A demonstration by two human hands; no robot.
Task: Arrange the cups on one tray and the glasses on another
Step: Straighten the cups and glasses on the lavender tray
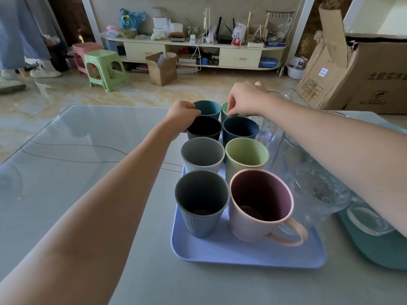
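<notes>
So both arms are stretched out to the far end of the lavender tray on the worktop. The left hand has its fingers curled around the rim of the black cup, gripping it, with the teal cup just beyond its knuckles. The right hand is pinching the rim of the mint green cup at the far right corner of the tray, fingertips pointing down onto the edge. Right below that hand sits the navy cup, and closer to the person from both hands come the light grey cup and pale green cup, then the dark grey ribbed cup and the pink mug with its handle pointing right. All eight stand upright in two columns on the tray. Under the right forearm there's a bunch of clear glasses, some of them on the teal tray, though it's hard to count them since they blur together. One printed glass stands just right of the navy cup.
</notes>
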